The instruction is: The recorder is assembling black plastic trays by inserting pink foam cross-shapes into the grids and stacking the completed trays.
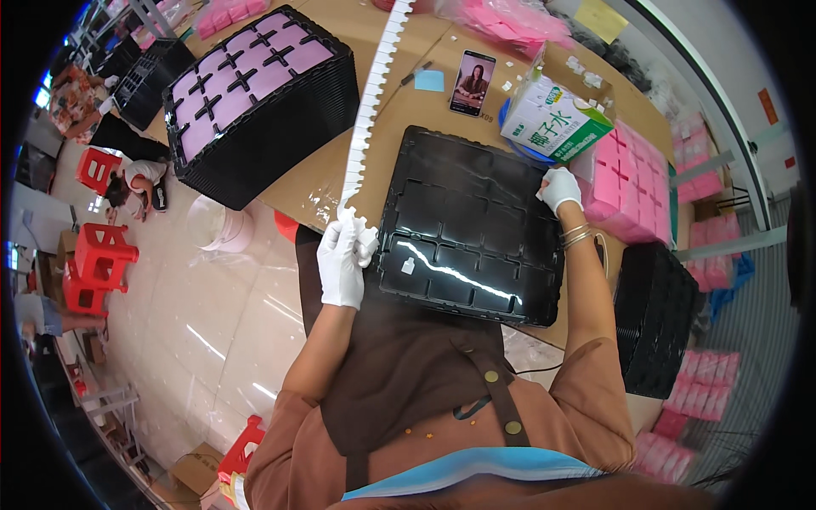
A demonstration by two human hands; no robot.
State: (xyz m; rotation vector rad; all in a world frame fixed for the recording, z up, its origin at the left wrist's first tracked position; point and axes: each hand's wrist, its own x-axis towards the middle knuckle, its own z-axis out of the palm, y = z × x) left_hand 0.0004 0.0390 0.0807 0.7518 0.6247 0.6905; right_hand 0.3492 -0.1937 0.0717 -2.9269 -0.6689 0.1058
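Note:
A black plastic tray point(476, 229) with a grid of moulded ridges lies in front of me, glossy under the lights. A small white bottle-shaped piece point(408, 266) sits on its lower left part. My left hand point(344, 263), in a white glove, is beside the tray's left edge. Its fingers are closed on the crumpled end of a long white strip point(367, 119) with a notched edge, which runs away across the table. At the tray's upper right edge is my right hand point(561, 189), also gloved, with its fingers curled together; anything between them is hidden.
A stack of black trays point(263, 110) with lilac tops stands at the left. Beyond my right hand are a white-green carton point(557, 115), pink packs point(625, 183) and a phone point(473, 82). More black trays point(654, 319) stand lower right. A bucket point(223, 225) is on the floor.

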